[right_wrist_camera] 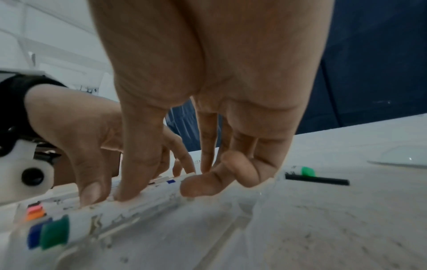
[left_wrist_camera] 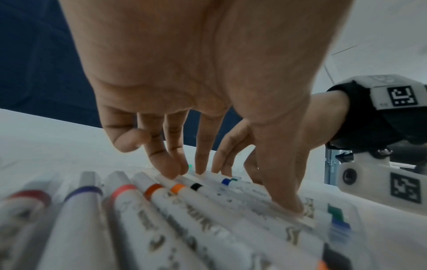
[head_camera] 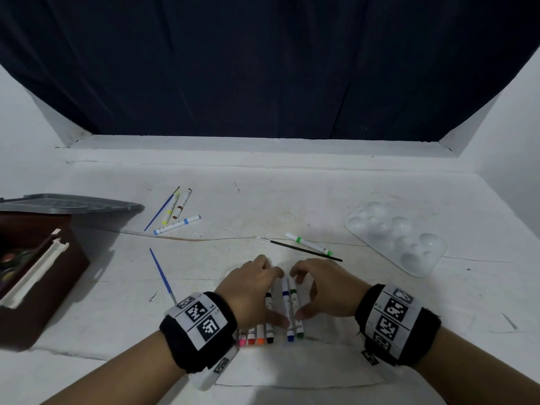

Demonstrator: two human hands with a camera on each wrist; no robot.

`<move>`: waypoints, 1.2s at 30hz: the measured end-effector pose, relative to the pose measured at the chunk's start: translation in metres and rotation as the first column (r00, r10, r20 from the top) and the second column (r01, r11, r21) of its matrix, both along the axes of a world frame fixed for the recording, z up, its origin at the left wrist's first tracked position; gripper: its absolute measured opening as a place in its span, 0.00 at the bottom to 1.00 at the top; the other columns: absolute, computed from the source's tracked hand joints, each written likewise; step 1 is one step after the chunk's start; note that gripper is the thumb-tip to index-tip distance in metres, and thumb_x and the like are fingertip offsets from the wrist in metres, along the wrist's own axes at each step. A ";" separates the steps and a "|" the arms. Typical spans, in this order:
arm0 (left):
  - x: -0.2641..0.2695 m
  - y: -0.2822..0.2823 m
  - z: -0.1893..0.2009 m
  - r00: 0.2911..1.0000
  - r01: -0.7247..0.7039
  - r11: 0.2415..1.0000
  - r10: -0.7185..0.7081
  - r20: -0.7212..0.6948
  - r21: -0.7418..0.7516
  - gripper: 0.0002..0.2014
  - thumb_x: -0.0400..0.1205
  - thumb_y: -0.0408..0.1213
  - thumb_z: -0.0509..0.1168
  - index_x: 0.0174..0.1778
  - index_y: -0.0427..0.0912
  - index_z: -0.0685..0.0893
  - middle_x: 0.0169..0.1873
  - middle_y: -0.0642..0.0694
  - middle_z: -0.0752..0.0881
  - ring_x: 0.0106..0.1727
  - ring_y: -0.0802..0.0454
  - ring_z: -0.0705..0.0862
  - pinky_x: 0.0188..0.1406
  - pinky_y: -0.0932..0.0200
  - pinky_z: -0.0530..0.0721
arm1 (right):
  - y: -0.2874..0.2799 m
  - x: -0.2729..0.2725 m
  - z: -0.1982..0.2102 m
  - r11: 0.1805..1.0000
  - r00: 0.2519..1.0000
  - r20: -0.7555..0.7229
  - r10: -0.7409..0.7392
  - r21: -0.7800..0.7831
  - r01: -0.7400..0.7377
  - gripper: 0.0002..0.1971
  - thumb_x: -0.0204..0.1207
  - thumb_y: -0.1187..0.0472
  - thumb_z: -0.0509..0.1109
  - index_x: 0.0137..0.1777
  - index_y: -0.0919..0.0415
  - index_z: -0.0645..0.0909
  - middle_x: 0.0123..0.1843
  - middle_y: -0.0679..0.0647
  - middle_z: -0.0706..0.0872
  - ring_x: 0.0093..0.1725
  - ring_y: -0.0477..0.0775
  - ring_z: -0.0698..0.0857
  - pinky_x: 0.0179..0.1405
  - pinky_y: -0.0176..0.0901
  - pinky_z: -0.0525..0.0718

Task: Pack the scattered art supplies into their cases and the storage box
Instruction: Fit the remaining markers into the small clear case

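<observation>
A row of white markers with coloured bands lies side by side in a clear plastic case at the near middle of the table. My left hand arches over the row, fingertips on the far ends and thumb pressing a barrel near the blue marker. Close beside it, my right hand sets its thumb and fingertips on top of the green marker, with the outer two fingers curled. Neither hand lifts anything.
Loose on the table lie a light-green marker, a black brush, three markers and two blue brushes farther left. A white palette sits right. A brown storage box and grey lid stand left.
</observation>
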State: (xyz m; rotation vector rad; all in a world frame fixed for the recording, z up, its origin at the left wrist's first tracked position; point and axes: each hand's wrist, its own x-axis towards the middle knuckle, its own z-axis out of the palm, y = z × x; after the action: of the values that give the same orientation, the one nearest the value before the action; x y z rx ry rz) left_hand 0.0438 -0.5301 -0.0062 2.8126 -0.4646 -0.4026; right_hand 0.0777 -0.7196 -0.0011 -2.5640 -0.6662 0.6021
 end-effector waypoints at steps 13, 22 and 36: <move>0.012 -0.011 0.009 1.000 0.023 0.987 -0.023 -0.005 0.160 0.33 0.63 0.62 0.78 0.59 0.51 0.78 0.52 0.49 0.76 0.50 0.48 0.82 0.52 0.49 0.83 | 0.018 -0.006 0.009 0.962 0.970 0.201 0.135 -0.261 -0.079 0.31 0.59 0.41 0.83 0.59 0.53 0.77 0.57 0.48 0.81 0.57 0.52 0.81 0.47 0.44 0.75; -0.006 0.018 0.010 0.998 -0.004 0.995 0.011 0.063 -0.100 0.25 0.76 0.57 0.70 0.69 0.55 0.77 0.57 0.55 0.77 0.56 0.54 0.80 0.56 0.54 0.81 | 0.016 0.017 0.009 0.991 0.991 0.126 0.044 -0.130 -0.028 0.18 0.67 0.49 0.80 0.56 0.51 0.84 0.51 0.45 0.85 0.49 0.47 0.83 0.52 0.45 0.84; 0.019 0.172 0.002 0.864 -0.401 0.887 0.449 0.228 -0.229 0.13 0.78 0.40 0.73 0.55 0.56 0.81 0.44 0.53 0.80 0.40 0.60 0.79 0.43 0.62 0.75 | 0.018 0.090 -0.001 0.926 0.953 0.289 -0.089 -0.328 0.186 0.14 0.80 0.60 0.59 0.64 0.59 0.75 0.59 0.57 0.80 0.55 0.60 0.81 0.50 0.51 0.82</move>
State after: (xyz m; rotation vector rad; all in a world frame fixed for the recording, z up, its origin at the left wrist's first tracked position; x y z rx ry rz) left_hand 0.0628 -0.3585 -0.0046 2.6967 0.0829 0.1218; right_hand 0.1675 -0.7014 -0.0018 -3.0365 -0.4886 0.3512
